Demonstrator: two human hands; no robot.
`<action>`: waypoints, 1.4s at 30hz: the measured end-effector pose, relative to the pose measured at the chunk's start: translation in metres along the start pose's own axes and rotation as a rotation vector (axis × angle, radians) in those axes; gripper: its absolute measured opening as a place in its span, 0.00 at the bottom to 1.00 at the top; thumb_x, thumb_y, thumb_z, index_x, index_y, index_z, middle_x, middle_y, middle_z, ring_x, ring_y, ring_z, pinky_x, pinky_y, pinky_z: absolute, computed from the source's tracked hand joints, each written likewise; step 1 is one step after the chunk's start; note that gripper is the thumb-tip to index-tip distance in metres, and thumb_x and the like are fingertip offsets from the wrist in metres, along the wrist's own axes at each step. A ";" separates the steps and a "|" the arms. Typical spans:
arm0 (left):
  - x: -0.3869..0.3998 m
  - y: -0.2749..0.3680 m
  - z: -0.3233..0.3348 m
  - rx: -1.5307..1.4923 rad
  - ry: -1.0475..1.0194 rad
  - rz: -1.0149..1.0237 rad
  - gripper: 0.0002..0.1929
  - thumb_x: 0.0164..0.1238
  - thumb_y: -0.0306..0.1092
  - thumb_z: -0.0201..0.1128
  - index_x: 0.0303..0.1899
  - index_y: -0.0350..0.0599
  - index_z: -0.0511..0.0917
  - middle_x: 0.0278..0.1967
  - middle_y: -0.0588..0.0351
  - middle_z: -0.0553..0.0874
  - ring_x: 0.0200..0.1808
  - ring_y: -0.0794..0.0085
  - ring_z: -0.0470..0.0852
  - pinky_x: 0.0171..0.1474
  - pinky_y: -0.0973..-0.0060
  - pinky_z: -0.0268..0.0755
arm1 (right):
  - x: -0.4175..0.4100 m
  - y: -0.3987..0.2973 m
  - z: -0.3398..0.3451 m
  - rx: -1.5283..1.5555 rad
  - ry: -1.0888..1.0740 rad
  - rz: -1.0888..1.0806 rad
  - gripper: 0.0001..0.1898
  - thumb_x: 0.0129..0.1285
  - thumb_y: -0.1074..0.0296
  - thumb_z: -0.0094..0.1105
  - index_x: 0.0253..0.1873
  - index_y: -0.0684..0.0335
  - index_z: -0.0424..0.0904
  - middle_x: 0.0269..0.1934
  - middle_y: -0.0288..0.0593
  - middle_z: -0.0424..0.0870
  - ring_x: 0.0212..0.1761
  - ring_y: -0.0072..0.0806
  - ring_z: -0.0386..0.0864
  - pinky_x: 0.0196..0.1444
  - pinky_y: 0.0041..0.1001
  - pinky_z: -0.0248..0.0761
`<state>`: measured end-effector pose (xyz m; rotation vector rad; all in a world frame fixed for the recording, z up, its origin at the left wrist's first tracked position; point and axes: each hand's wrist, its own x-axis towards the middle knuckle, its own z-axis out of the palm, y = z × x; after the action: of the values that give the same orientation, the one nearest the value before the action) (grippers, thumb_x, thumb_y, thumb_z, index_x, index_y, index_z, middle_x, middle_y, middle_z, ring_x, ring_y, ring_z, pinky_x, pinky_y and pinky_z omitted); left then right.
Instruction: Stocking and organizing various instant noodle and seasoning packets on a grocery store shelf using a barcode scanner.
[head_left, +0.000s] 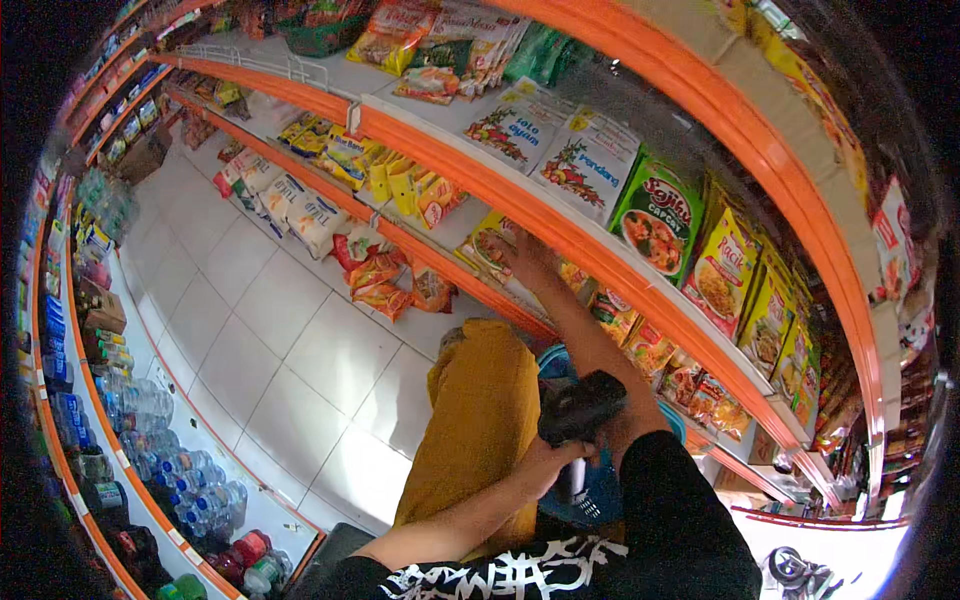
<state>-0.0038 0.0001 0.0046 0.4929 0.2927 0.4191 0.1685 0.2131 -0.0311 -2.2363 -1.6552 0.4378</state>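
My right hand (531, 259) reaches onto the lower orange-edged shelf, its fingers at a yellow seasoning packet (489, 244) lying there; blur hides whether they grip it. Below, my left hand (556, 459) is closed around a dark object (583, 406) whose kind is unclear, close against my right forearm. A blue plastic basket (555, 360) stands beside my bent knee, partly hidden by my arms. Yellow margarine sachets (349, 156) and more packets lie along the same shelf. On the shelf above are white seasoning packs (581, 163), a green seasoning pack (660, 216) and yellow ones (724, 270).
Flour bags (289, 202) and orange snack bags (379, 289) sit on the bottom ledge beside the tiled floor (300, 330). Across the aisle, bottled drinks (199, 487) line a low shelf. Orange shelf edges (480, 169) run close above my reaching arm.
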 end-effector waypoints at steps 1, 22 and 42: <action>-0.001 0.005 0.003 -0.027 0.087 -0.043 0.06 0.54 0.28 0.57 0.35 0.40 0.74 0.27 0.58 0.78 0.29 0.74 0.76 0.35 0.78 0.68 | -0.013 0.002 -0.001 -0.003 0.016 -0.007 0.34 0.60 0.43 0.44 0.64 0.59 0.52 0.64 0.52 0.54 0.65 0.46 0.52 0.64 0.42 0.46; -0.020 -0.020 0.009 0.272 0.139 0.227 0.09 0.51 0.30 0.60 0.35 0.41 0.72 0.25 0.58 0.77 0.25 0.75 0.76 0.28 0.79 0.70 | -0.466 0.328 0.051 0.715 0.345 0.859 0.20 0.43 0.71 0.61 0.44 0.70 0.73 0.36 0.49 0.79 0.33 0.37 0.77 0.36 0.35 0.73; -0.090 0.049 -0.072 0.204 0.420 0.274 0.11 0.54 0.35 0.57 0.36 0.39 0.73 0.30 0.55 0.79 0.29 0.73 0.78 0.36 0.77 0.70 | -0.539 0.073 -0.185 0.668 0.555 0.628 0.25 0.44 0.70 0.60 0.51 0.69 0.69 0.42 0.43 0.76 0.42 0.30 0.72 0.46 0.26 0.64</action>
<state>-0.1251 0.0268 -0.0160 0.6463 0.6819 0.7670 0.1594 -0.3379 0.1327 -2.0259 -0.4187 0.3826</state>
